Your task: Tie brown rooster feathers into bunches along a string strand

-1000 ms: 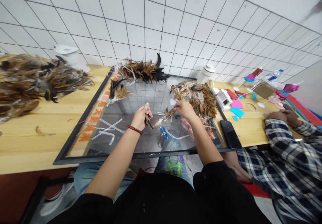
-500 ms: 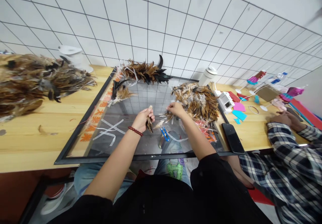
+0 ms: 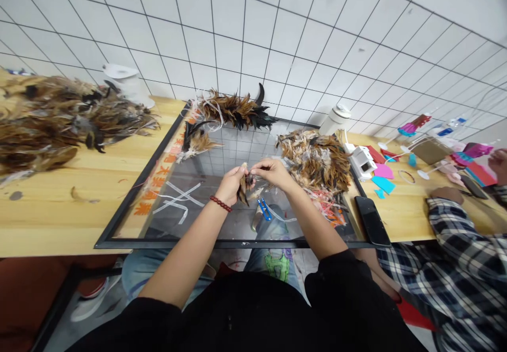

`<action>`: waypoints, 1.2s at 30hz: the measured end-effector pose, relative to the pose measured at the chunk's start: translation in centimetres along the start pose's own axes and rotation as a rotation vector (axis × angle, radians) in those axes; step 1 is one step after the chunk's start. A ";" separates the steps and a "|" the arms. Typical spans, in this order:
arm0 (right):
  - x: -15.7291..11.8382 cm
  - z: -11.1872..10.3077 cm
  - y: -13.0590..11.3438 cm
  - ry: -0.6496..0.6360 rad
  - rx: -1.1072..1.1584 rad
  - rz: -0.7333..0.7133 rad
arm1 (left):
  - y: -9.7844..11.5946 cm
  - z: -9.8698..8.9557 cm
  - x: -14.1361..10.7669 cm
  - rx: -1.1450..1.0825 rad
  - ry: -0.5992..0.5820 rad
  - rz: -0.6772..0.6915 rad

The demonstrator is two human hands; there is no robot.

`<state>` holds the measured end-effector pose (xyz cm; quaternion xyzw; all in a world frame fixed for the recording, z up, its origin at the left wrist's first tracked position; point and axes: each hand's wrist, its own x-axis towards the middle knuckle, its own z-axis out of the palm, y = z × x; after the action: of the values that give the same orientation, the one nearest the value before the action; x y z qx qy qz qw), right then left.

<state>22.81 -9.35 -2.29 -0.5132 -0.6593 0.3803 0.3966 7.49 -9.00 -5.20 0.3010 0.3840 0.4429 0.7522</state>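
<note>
My left hand, with a beaded bracelet at the wrist, is closed around a small bunch of brown and black feathers. My right hand meets it at the bunch, thumb and fingers pinched on what looks like a feather; its tip is partly hidden. Both hands are above a dark-framed glass panel. Just below the right hand lie blue thread snips. A pile of brown feathers spreads to the right of the hands. A smaller feather clump lies to the left.
Along the panel's back edge runs a feather strip. White ribbon strips cross at left. A large feather heap covers the left table. At right are a phone, a white bottle and a person in a plaid sleeve.
My right hand has moved left from beside the feather pile to the bunch in my left hand. The view has shifted slightly. The neighbouring person's hands have moved apart.
</note>
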 end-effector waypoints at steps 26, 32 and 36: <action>-0.1 -0.5 2.1 -0.246 -0.918 -0.041 | -0.1 -0.3 0.3 0.123 0.012 0.095; 0.1 -0.8 2.2 -0.197 -0.829 -0.074 | -0.1 -0.3 0.3 0.118 0.014 0.087; 0.2 -0.8 1.2 0.042 -0.184 0.071 | -0.4 -0.3 0.5 0.131 0.049 0.140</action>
<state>23.91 -8.84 -3.02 -0.5786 -0.6643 0.3210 0.3479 7.63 -8.70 -5.84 0.3647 0.4086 0.4755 0.6884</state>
